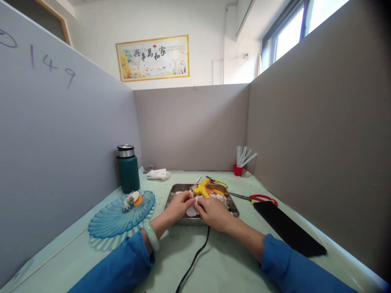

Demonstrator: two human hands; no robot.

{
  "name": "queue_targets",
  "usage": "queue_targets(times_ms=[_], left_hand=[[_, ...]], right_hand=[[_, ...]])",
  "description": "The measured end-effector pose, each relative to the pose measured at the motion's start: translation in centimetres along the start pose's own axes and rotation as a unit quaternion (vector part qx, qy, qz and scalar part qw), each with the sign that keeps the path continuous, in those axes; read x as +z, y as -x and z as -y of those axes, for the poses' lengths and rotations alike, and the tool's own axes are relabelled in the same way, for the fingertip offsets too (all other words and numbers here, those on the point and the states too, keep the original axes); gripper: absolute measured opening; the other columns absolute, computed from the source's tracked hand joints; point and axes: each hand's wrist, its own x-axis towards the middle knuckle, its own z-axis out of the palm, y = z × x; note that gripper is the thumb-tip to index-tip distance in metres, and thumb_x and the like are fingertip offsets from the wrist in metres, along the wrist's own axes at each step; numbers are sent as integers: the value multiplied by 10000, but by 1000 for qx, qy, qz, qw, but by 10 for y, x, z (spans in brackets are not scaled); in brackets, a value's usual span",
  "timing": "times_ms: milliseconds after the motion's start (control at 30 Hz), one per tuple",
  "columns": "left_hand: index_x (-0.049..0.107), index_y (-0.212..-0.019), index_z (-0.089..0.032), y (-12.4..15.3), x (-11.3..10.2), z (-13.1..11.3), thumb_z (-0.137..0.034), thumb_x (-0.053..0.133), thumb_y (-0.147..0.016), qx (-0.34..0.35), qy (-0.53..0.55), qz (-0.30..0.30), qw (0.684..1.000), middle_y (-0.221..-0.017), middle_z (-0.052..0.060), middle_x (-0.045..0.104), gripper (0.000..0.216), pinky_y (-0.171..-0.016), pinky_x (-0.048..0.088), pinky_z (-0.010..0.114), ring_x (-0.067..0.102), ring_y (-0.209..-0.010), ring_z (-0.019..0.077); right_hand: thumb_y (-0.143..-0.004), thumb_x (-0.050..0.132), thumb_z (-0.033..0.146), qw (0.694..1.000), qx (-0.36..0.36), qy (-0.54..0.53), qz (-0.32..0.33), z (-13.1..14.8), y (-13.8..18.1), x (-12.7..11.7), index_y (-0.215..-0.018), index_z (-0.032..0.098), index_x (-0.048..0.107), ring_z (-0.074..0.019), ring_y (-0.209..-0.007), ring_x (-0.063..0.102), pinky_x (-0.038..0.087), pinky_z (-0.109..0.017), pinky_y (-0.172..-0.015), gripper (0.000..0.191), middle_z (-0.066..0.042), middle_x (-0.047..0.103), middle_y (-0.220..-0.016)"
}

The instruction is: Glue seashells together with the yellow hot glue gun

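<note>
Over a metal tray (195, 221), my left hand (181, 203) and my right hand (212, 209) meet almost fingertip to fingertip. Both have their fingers pinched together; whatever lies between them is too small and hidden to name. A round white piece (192, 211) shows just below the fingertips. The tray carries small pale pieces (219, 197) that look like shells or flowers. Just beyond my fingers lies a yellow hot glue gun (202, 188) across the tray. A black cord (195, 258) runs from under the tray's near side toward me.
On the left, a blue scalloped glass plate (116, 219) bears a small cluster of decorations (132, 200). Behind it stands a green bottle (128, 173). To the right are red-handled scissors (262, 198), a black flat slab (288, 226) and a red cup (238, 170) of white sticks. Partitions enclose the table.
</note>
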Motion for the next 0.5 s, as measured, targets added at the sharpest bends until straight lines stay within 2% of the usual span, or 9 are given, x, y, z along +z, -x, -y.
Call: queue_targets(times_ms=[500], left_hand=[[494, -685, -155, 0, 1, 0, -372, 481, -735, 5, 0, 4, 1000, -604, -24, 487, 223, -498, 340, 199, 444, -556, 101]], right_hand=[[-926, 257, 403, 1000, 4, 6, 3, 1, 0, -1, -850, 175, 606, -156, -695, 555, 254, -264, -584, 423, -57, 639, -778]])
